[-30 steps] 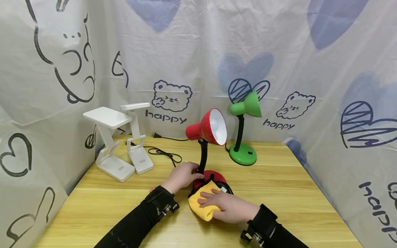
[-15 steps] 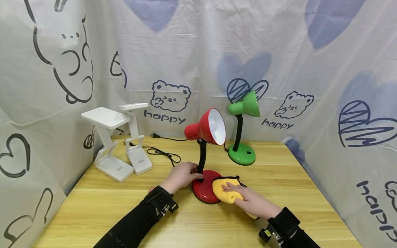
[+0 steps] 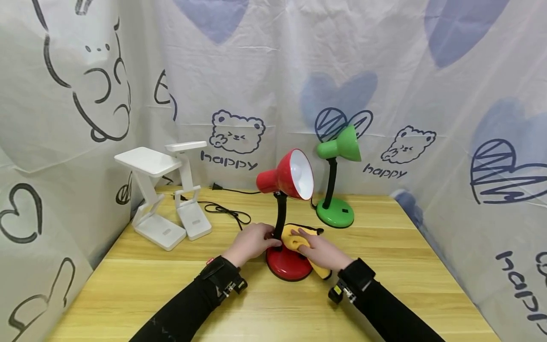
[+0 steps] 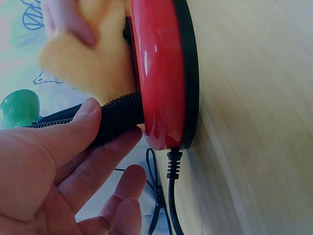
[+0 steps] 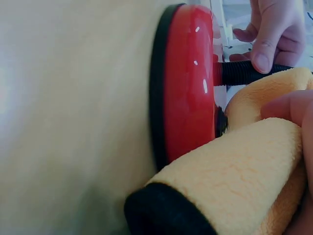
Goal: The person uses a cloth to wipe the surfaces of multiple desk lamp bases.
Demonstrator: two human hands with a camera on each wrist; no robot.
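A red desk lamp [image 3: 288,266] stands upright on the wooden table, its shade tilted up toward the right. Thumb and fingers of my left hand [image 3: 251,243] pinch the foot of its ribbed black neck [image 4: 120,108]. On the base's far right side, my right hand [image 3: 326,250] holds a bunched yellow cloth [image 3: 292,239] with dark edging close to the neck. Part of this cloth [image 5: 230,171] hangs down beside the base in the right wrist view. A black switch [image 5: 221,121] shows on top of the base, partly behind the cloth.
Behind to the right stands a green desk lamp [image 3: 335,213]. Two white folding lamps [image 3: 160,231] are at the left, with a looped black cord [image 3: 226,210] lying near them. A printed curtain [image 3: 282,71] hangs around the table [image 3: 384,275].
My right hand has moved the cloth from the base's front, across to its right side, then up beside the neck, bunching it. My left hand keeps its hold on the neck.
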